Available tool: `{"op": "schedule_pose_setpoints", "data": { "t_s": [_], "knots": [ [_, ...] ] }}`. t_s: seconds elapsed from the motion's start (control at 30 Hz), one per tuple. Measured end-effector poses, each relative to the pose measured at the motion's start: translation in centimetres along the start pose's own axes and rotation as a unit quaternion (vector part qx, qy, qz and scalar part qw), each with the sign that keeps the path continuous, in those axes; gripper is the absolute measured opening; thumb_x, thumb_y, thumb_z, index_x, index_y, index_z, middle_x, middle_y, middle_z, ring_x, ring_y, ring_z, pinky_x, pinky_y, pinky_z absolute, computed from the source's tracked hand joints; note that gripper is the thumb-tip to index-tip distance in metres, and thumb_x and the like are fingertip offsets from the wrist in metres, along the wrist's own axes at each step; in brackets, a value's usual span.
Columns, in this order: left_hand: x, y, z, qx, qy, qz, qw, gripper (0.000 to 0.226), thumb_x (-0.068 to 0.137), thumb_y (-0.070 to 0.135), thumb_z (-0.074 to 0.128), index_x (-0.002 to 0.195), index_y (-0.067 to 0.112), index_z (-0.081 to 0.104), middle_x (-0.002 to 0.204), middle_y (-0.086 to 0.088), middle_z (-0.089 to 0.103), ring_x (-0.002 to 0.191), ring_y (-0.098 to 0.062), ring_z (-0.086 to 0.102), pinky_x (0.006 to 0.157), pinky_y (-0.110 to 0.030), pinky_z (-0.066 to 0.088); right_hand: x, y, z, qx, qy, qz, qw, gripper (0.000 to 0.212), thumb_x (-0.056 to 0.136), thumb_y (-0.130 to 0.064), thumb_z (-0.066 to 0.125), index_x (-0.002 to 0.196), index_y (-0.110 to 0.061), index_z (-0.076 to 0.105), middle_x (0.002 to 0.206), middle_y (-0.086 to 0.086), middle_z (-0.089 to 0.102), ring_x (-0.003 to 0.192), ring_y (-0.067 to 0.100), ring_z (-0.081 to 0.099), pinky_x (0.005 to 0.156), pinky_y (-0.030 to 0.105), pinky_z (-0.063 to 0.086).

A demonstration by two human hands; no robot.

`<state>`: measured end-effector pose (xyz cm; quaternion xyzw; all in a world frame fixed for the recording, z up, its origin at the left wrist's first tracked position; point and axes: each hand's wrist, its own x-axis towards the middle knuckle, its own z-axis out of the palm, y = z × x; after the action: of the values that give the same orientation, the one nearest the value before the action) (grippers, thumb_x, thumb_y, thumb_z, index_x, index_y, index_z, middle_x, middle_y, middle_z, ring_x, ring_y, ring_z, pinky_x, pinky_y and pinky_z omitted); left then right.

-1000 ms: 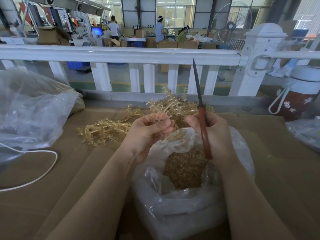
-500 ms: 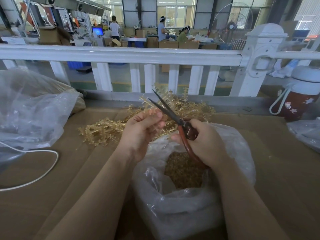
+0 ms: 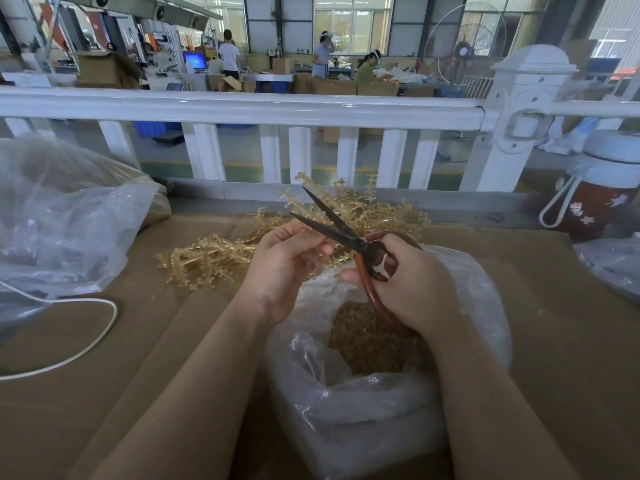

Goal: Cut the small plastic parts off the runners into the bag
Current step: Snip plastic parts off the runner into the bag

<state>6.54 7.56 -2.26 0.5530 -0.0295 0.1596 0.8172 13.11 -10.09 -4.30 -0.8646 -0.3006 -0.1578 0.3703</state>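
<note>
1. Our right hand (image 3: pixel 412 278) grips the red loop handles of the scissors (image 3: pixel 349 237), fingers curled through and round them; the dark blades stand spread apart, tips pointing up and to the left.
2. Our left hand (image 3: pixel 284 268) pinches a small piece of runner between thumb and fingertips, just under the lower blade. How much plastic it holds is hidden by the fingers.
3. The bag (image 3: pixel 363 410) sits directly below both hands, its mouth open, with a heap of cut amber parts (image 3: pixel 367 341) inside.
4. The pile of uncut runners (image 3: pixel 214 258) lies on the brown cardboard tabletop (image 3: pixel 571 341) just beyond the hands, reaching back to the table's far edge.
5. A white railing (image 3: pixel 242 109) closes that far edge.
6. On the left lie a large crumpled plastic sheet (image 3: pixel 65 220) and a white cable (image 3: pixel 86 344); at the right a flask (image 3: pixel 602 199) stands near the edge beside another plastic bag (image 3: pixel 613 265).
</note>
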Motion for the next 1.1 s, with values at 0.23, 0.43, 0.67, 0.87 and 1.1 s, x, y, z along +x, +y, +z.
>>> {"op": "schedule_pose_setpoints", "data": {
  "t_s": [0.23, 0.43, 0.67, 0.87, 1.1],
  "knots": [
    [-0.03, -0.01, 0.00, 0.011, -0.016, 0.012, 1.000, 0.020, 0.083, 0.008, 0.064, 0.070, 0.019, 0.074, 0.069, -0.002, 0.065, 0.065, -0.011, 0.059, 0.070, -0.023, 0.051, -0.08, -0.07, 0.14, -0.041, 0.040, -0.009, 0.998, 0.073, 0.062, -0.100, 0.039, 0.093, -0.039, 0.064, 0.070, -0.029, 0.055, 0.066, -0.010, 0.051, 0.055, 0.012, 0.035],
    [0.02, -0.12, 0.02, -0.003, -0.009, 0.014, 1.000, 0.014, 0.081, 0.007, 0.065, 0.072, 0.015, 0.073, 0.070, -0.004, 0.066, 0.065, -0.013, 0.059, 0.068, -0.023, 0.051, -0.04, 0.10, 0.26, -0.051, 0.058, -0.013, 0.997, 0.067, 0.064, -0.097, 0.043, 0.088, -0.038, 0.064, 0.067, -0.030, 0.052, 0.062, -0.010, 0.050, 0.054, 0.011, 0.035],
    [0.01, -0.19, 0.08, -0.004, 0.000, 0.017, 1.000, 0.011, 0.086, 0.003, 0.061, 0.078, 0.009, 0.067, 0.073, -0.007, 0.064, 0.066, -0.014, 0.058, 0.070, -0.024, 0.051, -0.09, 0.14, 0.36, -0.053, 0.069, -0.019, 0.996, 0.055, 0.066, -0.092, 0.051, 0.079, -0.039, 0.058, 0.062, -0.028, 0.048, 0.058, -0.011, 0.048, 0.052, 0.009, 0.030],
    [0.09, -0.23, -0.04, -0.011, 0.006, 0.020, 1.000, 0.002, 0.079, 0.009, 0.066, 0.079, 0.008, 0.064, 0.072, -0.006, 0.064, 0.066, -0.014, 0.057, 0.069, -0.024, 0.049, -0.13, 0.11, 0.43, -0.044, 0.064, -0.007, 0.997, 0.046, 0.065, -0.090, 0.057, 0.074, -0.045, 0.049, 0.058, -0.030, 0.045, 0.055, -0.011, 0.048, 0.051, 0.008, 0.027],
    [0.04, -0.35, -0.28, 0.018, 0.014, 0.040, 0.999, 0.009, 0.080, 0.008, 0.070, 0.078, 0.013, 0.062, 0.070, -0.005, 0.062, 0.065, -0.017, 0.053, 0.065, -0.024, 0.048, -0.11, 0.28, 0.34, -0.060, 0.058, -0.011, 0.996, 0.061, 0.067, -0.095, 0.045, 0.088, -0.039, 0.061, 0.070, -0.029, 0.054, 0.063, -0.007, 0.052, 0.054, 0.009, 0.031]
  ]
}}
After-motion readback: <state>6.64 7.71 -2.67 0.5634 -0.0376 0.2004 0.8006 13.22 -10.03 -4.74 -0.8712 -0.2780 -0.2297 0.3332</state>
